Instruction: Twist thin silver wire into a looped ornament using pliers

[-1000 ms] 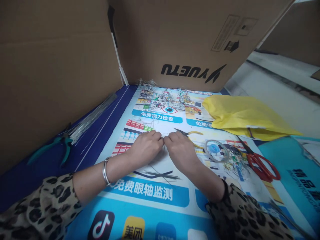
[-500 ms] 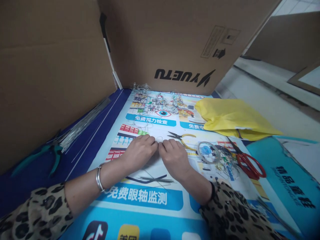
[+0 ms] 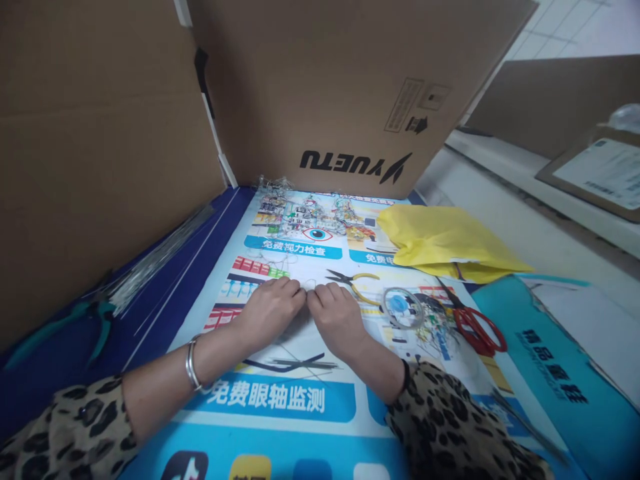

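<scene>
My left hand and my right hand meet over the printed sheet, fingertips almost touching. Both are closed in a pinch on a thin wire, a small loop of which curves up between them. Most of the wire is hidden by the fingers. Just beyond my right hand lie pliers with yellow handles, jaws apart. Under my wrists, short dark and grey strips of wire are scattered on the sheet. A clear tape roll rests right of my right hand.
Red-handled scissors and a yellow bag lie to the right, beside a teal box. At left are teal pliers and a bundle of straight wires. Tangled wire pieces lie before the cardboard wall.
The camera view has shifted slightly, so everything sits a little further left and lower. My hands keep the same pinch on the wire.
</scene>
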The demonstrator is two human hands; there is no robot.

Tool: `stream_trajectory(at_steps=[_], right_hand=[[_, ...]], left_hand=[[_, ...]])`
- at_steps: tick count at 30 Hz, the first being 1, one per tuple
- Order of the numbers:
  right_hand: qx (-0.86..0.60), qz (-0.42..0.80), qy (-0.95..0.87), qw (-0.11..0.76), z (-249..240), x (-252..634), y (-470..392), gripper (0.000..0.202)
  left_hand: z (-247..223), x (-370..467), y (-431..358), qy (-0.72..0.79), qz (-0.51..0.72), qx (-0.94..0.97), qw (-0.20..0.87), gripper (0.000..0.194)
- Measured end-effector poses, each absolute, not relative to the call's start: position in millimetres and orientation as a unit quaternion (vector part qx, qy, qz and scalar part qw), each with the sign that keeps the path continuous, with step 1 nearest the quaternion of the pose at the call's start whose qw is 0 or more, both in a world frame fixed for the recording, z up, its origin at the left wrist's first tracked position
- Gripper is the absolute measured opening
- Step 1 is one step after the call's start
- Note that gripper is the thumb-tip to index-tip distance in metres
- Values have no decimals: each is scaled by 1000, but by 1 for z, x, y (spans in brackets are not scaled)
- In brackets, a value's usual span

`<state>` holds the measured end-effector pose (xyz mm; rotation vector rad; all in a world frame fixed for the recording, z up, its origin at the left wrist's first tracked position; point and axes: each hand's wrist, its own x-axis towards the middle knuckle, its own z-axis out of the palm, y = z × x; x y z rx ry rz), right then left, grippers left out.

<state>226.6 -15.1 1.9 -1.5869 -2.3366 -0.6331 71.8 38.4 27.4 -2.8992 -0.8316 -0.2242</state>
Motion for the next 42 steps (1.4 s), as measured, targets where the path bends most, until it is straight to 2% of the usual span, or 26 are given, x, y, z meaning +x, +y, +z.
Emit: stream_trajectory(at_steps=[6,14,22,35,42], right_hand=[[-559,-207,-794,121,4,229,-10,14],[-597,-166,-772,143,-1,236,-4,16],[-591,-166,-780,126,5,235,-5,14],[-588,-195,-774,134,4,228,-3,17],[-595,-164,-776,130,5,224,-5,15]], left_hand=[[23,69,41,-279,-86,-954,63,5],[14,66,50,-285,-138,-946,62,12],[12,66,52,-285,-147,-945,66,14],[19,69,49,-280,-103,-952,61,9],[15,63,44,-288,-98,-950,67,9]])
